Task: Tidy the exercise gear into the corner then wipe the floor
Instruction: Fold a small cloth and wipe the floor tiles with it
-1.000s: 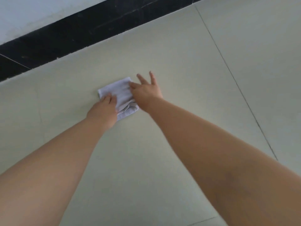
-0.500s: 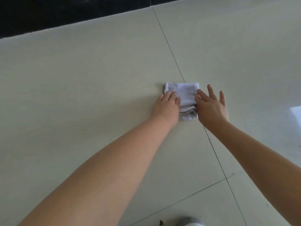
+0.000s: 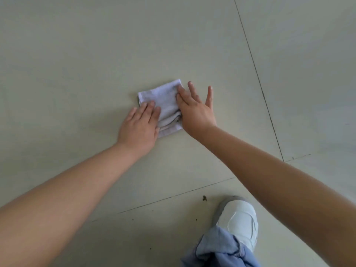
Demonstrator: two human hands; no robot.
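Cloth: we see a small folded white terry cloth [image 3: 165,105] lying flat on the pale beige tiled floor [image 3: 77,54], near the middle of the view and well inside one large tile. Its near edge shows several stacked, rumpled folds; its far corner lies flat and pointed.

Left hand: our left hand [image 3: 139,125] lies palm down on the cloth's left side. The fingers [image 3: 149,108] are straight and close together, resting on the fabric, while the heel of the hand sits on bare floor just beside it. The hand is flat and grips nothing.

Right hand: our right hand [image 3: 195,110] lies palm down on the cloth's right edge. The fingers are straight and spread apart; the thumb and index finger press on the fabric, the outer fingers reach past it onto the tile. No pinch, no curl.

Arms: both bare forearms run from the lower corners of the view up to the cloth, which sits between the two hands.

Floor: dark grout lines [image 3: 256,74] cross to the right and below, well apart from the cloth. Small dark specks of dirt [image 3: 204,198] lie on the near tile.

Foot: a white sneaker with a grey toe [image 3: 240,220] stands on the floor beneath the right forearm, with a blue denim trouser leg [image 3: 217,249] bunched over it.
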